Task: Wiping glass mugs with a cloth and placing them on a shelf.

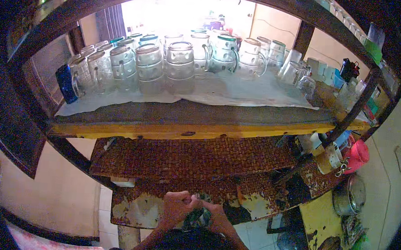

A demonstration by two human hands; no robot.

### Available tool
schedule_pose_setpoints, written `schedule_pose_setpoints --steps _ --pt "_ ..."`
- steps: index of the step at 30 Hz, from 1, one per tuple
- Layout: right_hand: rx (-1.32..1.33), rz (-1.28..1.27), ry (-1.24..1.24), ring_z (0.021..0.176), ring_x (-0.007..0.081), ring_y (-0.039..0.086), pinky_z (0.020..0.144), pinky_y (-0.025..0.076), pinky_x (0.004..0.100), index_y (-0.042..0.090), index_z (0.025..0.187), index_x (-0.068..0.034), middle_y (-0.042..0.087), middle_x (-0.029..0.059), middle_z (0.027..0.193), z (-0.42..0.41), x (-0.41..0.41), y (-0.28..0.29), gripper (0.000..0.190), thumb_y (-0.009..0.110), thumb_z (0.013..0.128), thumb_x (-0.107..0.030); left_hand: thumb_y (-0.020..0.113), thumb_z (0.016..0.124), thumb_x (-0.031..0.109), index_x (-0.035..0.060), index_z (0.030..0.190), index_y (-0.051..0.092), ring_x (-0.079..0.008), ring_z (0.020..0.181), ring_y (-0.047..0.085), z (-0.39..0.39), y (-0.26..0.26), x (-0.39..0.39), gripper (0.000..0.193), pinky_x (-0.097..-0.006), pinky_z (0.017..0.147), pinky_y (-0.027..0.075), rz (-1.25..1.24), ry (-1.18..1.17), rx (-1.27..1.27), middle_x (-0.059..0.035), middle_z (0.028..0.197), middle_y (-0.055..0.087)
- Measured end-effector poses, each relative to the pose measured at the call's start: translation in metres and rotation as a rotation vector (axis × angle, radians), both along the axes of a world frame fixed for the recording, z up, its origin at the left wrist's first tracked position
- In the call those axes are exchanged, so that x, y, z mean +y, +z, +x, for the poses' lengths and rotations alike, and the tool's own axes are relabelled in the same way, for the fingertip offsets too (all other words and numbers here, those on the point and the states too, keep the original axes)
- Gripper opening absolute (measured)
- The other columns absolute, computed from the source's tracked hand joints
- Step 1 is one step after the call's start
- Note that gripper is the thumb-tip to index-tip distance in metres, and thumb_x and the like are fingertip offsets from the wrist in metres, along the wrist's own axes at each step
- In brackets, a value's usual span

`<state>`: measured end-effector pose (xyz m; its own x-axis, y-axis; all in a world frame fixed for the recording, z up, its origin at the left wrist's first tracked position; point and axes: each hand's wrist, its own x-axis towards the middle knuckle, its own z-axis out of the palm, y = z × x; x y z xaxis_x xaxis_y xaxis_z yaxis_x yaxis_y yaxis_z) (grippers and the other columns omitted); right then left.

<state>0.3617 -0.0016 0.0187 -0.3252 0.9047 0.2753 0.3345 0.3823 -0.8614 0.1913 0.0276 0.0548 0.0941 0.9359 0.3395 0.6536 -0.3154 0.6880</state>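
Observation:
My left hand (178,207) and my right hand (212,213) meet close in front of my body, over a brown table with a peeling surface. Both are closed on what looks like a crumpled, dark patterned cloth (196,218), which hangs down between them. My fingers hide part of it. Beyond and above my hands, several clear glass mugs (180,61) stand upside down on a white sheet (217,88) that covers part of a wooden shelf (193,133). A dark blue glass (66,83) is at the shelf's left end.
A woven brown panel (191,159) lies under the shelf. Off to the right hang a pink plastic cup (357,157) and a white mug (331,156). Below them a metal pot (349,196) rests by a yellow surface (319,217). A dark wooden post (357,108) frames the right side.

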Motion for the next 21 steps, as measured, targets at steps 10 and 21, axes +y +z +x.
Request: schedule_pose_setpoints --steps 10,21 --pt "0.316 -0.241 0.033 0.082 0.0083 0.054 0.073 0.046 0.0267 0.052 0.104 -0.006 0.059 0.0024 0.088 0.049 0.027 0.017 0.045 0.074 0.068 -0.023 0.067 0.076 0.021 -0.0011 0.060 0.057 -0.0203 0.046 0.057 0.035 -0.020 0.028 0.029 -0.0344 0.049 0.046 -0.105 -0.032 -0.031 -0.0133 0.052 0.056" --pt "0.223 -0.253 0.182 0.083 0.0088 0.057 0.074 0.047 0.0248 0.055 0.099 -0.005 0.061 0.0022 0.092 0.117 0.045 0.016 0.038 0.075 0.069 -0.015 0.065 0.082 0.022 -0.0013 0.059 0.053 -0.0048 0.052 0.039 0.055 -0.049 0.044 0.035 -0.0307 0.044 0.035 -0.426 -0.163 -0.214 -0.0014 0.048 0.041"
